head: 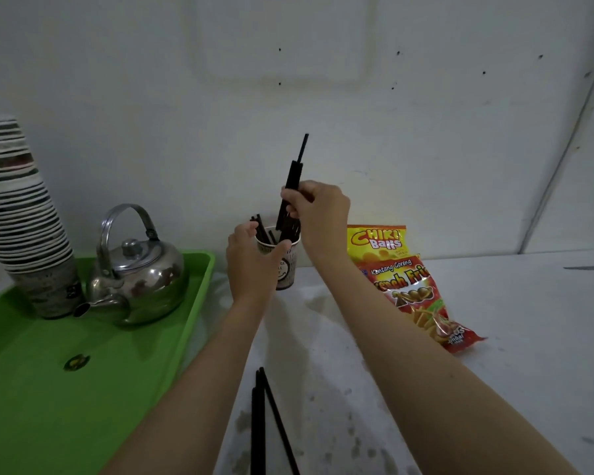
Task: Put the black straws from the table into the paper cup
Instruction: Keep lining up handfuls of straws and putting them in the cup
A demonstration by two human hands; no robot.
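A paper cup (286, 269) stands on the white table near the wall, with several black straws (264, 228) sticking out of it. My left hand (249, 260) wraps around the cup's left side. My right hand (318, 209) is shut on a bundle of black straws (293, 176), held nearly upright with the lower ends dipping into the cup's mouth. More black straws (263, 416) lie on the table at the near edge, between my forearms.
A green tray (48, 389) at the left holds a steel kettle (138, 272) and a tall stack of paper cups (21, 214). Two snack bags (408, 286) lie right of the cup. The wall is close behind.
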